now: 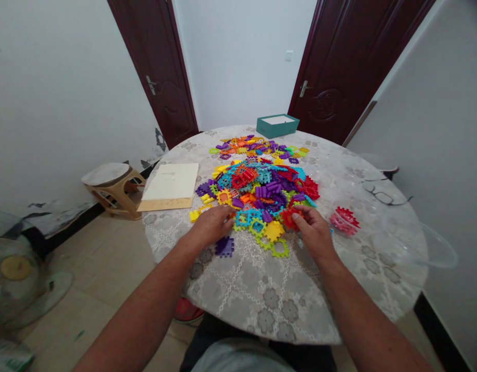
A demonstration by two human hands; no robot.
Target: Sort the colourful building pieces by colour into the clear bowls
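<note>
A heap of colourful plastic interlocking building pieces (pixel 267 188) lies mid-table. My right hand (pixel 314 232) has its thumb on top of a red toothed building piece (pixel 290 219), gripping it at the heap's near right edge. At the near left edge is my left hand (pixel 213 226), its fingers bent and thumb apart, with no piece visible in it; its fingertips are beside blue pieces (pixel 248 218). Between the hands lie a yellow square piece (pixel 274 231) and a lime-green ring-shaped piece (pixel 279 249). A purple square piece (pixel 225 247) lies just below my left hand.
The round table (pixel 257 299) has a patterned cover. A second scatter of pieces (pixel 242 150) and a green box (pixel 277 127) are farther back. Paper on a folder (pixel 170 186) lies left. A red bundle of pieces (pixel 344 221), clear plastic and eyeglasses (pixel 385 196) lie right. A stool (pixel 114 188) stands left.
</note>
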